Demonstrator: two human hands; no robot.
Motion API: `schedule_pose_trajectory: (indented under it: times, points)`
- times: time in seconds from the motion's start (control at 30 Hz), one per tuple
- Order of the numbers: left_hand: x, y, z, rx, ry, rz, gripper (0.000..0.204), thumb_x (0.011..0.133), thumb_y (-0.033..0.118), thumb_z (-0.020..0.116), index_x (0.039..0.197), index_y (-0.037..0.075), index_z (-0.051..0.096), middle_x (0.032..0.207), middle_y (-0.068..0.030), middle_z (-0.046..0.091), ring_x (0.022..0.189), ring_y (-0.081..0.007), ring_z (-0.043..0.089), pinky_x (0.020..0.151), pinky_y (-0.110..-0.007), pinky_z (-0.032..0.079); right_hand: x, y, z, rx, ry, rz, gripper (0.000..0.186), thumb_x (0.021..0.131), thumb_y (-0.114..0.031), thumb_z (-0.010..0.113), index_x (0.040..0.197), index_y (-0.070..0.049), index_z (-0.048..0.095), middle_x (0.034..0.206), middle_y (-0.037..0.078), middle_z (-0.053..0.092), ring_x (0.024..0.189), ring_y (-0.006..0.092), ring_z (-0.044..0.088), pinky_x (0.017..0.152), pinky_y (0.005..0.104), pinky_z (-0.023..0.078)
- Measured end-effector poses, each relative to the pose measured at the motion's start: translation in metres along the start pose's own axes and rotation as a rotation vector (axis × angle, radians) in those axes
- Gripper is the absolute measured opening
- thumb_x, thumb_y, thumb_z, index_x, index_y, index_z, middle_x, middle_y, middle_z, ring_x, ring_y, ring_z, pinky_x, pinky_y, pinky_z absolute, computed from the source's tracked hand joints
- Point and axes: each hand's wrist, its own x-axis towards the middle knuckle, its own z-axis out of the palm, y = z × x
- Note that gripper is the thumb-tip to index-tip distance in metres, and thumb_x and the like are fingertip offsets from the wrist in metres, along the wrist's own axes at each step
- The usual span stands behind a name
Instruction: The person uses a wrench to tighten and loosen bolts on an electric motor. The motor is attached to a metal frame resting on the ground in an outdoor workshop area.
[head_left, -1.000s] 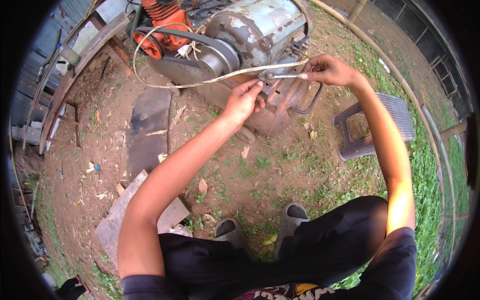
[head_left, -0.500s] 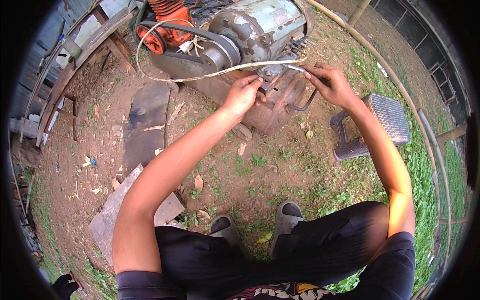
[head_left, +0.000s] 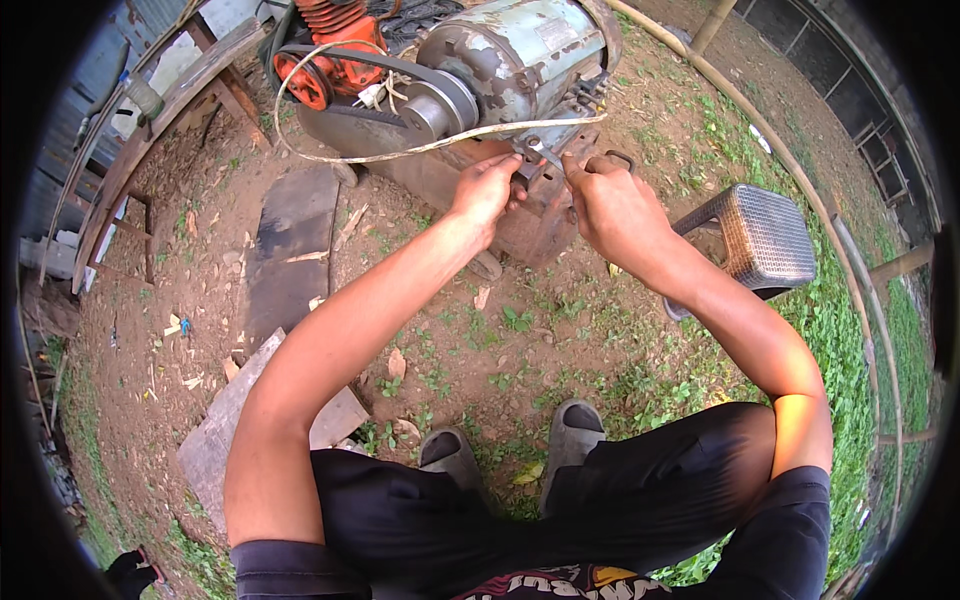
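Observation:
My right hand [head_left: 622, 208] is closed on a silver wrench [head_left: 548, 155], its head at a bolt on the foot of a worn grey-blue electric motor [head_left: 515, 60]. My left hand [head_left: 483, 197] is closed against the edge of the mounting plate, thumb on top and fingers curled beneath; what they hold there is hidden. The plate sits on a rusty brown air tank [head_left: 545, 228]. A black belt [head_left: 405, 66] joins the motor's pulley [head_left: 432, 110] to an orange compressor pump [head_left: 350, 62]. A pale cable [head_left: 400, 152] loops past just above both hands.
A woven-top plastic stool [head_left: 770, 235] stands right of my right forearm. Flat boards [head_left: 290, 240] lie on the dirt to the left, beyond which is a wooden bench [head_left: 165, 105]. A bamboo rail [head_left: 760, 105] runs along the right.
My right hand has moved left and turned over with the wrench, bringing its head to the bolt on the motor foot. My left hand stays about where it was.

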Motion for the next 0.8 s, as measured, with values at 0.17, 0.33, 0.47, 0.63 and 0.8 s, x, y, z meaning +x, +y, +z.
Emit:
schedule_pose_trajectory:
  times: [0.17, 0.33, 0.47, 0.63, 0.8]
  points:
    - [0.001, 0.001, 0.0, 0.0, 0.005, 0.024, 0.022, 0.094, 0.02, 0.054, 0.103, 0.002, 0.063, 0.073, 0.0002, 0.058, 0.058, -0.0066, 0.051, 0.051, -0.022, 0.037, 0.005, -0.016, -0.003, -0.086, -0.15, 0.093, 0.046, 0.08, -0.004, 0.055, 0.123, 0.011, 0.047, 0.088, 0.027, 0.062, 0.077, 0.0398, 0.066, 0.065, 0.0459, 0.054]
    - [0.005, -0.004, -0.007, 0.009, -0.006, 0.04, 0.023, 0.094, 0.021, 0.054, 0.102, 0.002, 0.065, 0.073, 0.0002, 0.06, 0.056, -0.006, 0.051, 0.05, -0.022, 0.037, 0.007, -0.026, -0.007, -0.078, -0.255, 0.099, 0.05, 0.081, -0.003, 0.055, 0.126, 0.014, 0.042, 0.093, 0.03, 0.061, 0.077, 0.0402, 0.066, 0.065, 0.0455, 0.055]
    - [0.006, -0.006, -0.005, -0.001, 0.016, 0.059, 0.024, 0.094, 0.021, 0.053, 0.1, 0.002, 0.066, 0.071, 0.0003, 0.061, 0.055, -0.0057, 0.051, 0.05, -0.022, 0.037, 0.001, -0.027, 0.003, -0.12, -0.206, 0.109, 0.05, 0.082, -0.001, 0.051, 0.128, 0.014, 0.041, 0.095, 0.029, 0.06, 0.077, 0.04, 0.066, 0.065, 0.0453, 0.055]
    - [0.005, -0.006, -0.004, -0.007, -0.007, 0.07, 0.022, 0.093, 0.02, 0.055, 0.101, 0.001, 0.063, 0.074, -0.0011, 0.06, 0.056, -0.0072, 0.051, 0.05, -0.023, 0.037, -0.004, -0.018, 0.013, -0.107, -0.176, 0.109, 0.051, 0.083, -0.003, 0.051, 0.131, 0.011, 0.039, 0.097, 0.028, 0.058, 0.076, 0.0403, 0.066, 0.066, 0.0455, 0.054]
    - [0.008, -0.009, -0.003, -0.016, 0.015, 0.078, 0.022, 0.093, 0.019, 0.056, 0.103, 0.0, 0.061, 0.075, -0.0026, 0.059, 0.056, -0.0082, 0.051, 0.05, -0.023, 0.037, -0.007, 0.005, 0.019, -0.001, -0.088, 0.025, 0.051, 0.084, -0.006, 0.054, 0.132, 0.005, 0.043, 0.093, 0.022, 0.059, 0.074, 0.0385, 0.065, 0.064, 0.0459, 0.053]
